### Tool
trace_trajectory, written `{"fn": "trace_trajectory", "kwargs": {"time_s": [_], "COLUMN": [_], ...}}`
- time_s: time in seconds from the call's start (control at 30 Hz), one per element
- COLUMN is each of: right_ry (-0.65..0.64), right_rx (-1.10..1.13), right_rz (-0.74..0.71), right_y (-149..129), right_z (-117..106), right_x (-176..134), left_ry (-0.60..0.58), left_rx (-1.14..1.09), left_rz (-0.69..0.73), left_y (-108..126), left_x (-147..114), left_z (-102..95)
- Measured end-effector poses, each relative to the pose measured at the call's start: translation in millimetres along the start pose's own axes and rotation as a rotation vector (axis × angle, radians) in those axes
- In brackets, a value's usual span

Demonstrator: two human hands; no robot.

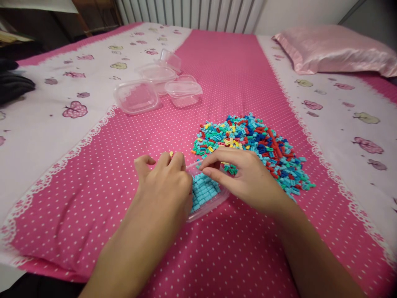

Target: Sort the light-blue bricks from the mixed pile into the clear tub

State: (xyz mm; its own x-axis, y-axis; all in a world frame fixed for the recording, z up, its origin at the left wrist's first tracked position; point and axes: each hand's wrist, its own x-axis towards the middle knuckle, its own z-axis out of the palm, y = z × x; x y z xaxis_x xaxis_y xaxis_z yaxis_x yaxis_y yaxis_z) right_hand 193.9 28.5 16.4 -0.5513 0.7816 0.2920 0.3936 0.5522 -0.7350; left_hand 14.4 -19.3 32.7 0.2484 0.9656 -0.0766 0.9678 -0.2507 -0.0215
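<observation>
And there's the heap of bricks [248, 134] right of centre, a jumble of blue, red, green, yellow! The left hand [166, 176] curls at the clear box [214, 204], lower centre, its grip hidden. The right hand [245, 171] arches over, thumb and finger close; can't tell what they pinch. Inside, light-blue bricks [204, 190] sit packed in tight, ridged rows!

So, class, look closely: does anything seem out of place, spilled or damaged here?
One small yellow piece lies alone on the pink bedspread just beyond the left hand, apart from the multicoloured pile. It looks stray because most pieces are heaped there or set in the clear container. No damage shows.
</observation>
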Motion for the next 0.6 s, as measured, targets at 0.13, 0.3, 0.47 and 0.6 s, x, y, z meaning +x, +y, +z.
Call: {"fn": "trace_trajectory", "kwargs": {"time_s": [0.13,0.3,0.47,0.6], "right_ry": [-0.008,-0.014,-0.013,-0.020], "right_rx": [0.002,0.010,0.012,0.010], "right_rz": [0.008,0.020,0.016,0.010], "right_y": [-0.6,-1.1,-0.9,-0.5], "right_z": [0.4,0.2,0.2,0.7], "right_x": [1.5,2.7,1.5,1.5], "left_ry": [0.097,0.106,0.062,0.040], "left_rx": [0.008,0.005,-0.019,-0.025], "left_rz": [0.027,0.034,0.034,0.039], "left_y": [-0.1,-0.7,-0.4,-0.9], "left_x": [-2.7,-3.9,-2.1,-1.6], "left_z": [4.1,5.0,1.4,0.9]}}
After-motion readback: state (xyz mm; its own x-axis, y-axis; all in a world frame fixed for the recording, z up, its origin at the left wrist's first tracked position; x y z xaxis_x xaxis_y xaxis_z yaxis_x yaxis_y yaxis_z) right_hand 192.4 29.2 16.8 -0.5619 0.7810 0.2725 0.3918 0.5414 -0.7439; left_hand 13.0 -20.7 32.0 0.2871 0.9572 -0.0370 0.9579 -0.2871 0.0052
